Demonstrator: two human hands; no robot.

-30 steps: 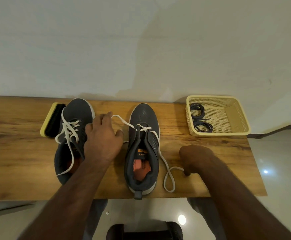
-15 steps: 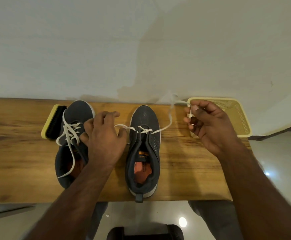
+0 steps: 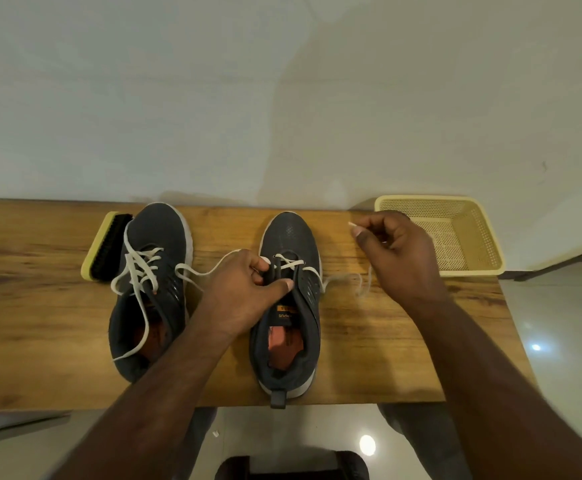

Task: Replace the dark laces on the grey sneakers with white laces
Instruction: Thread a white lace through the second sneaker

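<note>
Two grey sneakers stand side by side on the wooden table (image 3: 369,358), toes toward its far edge and the wall. On the right sneaker (image 3: 288,306), which sits near the middle of the table with its heel at the near edge, the left hand (image 3: 244,292) grips the tongue and the upper eyelet area with curled fingers and thumb. A white lace (image 3: 291,264) is threaded only through the eyelets nearest the toe; one end runs out to the left past the left hand, the other runs to the right over the table and is blurred there. The right hand (image 3: 397,258) is raised beside this shoe, toward the far right corner, and pinches the tip of the lace between thumb and forefinger, the other fingers curled. The left sneaker (image 3: 151,289) carries a loosely crossed white lace (image 3: 140,271), with one end lying in its opening. A brush (image 3: 107,245) with a yellow back lies just beside its toe, near the far edge. A cream mesh basket (image 3: 469,237) stands at the far right corner; the hand hides part of its inside.
</note>
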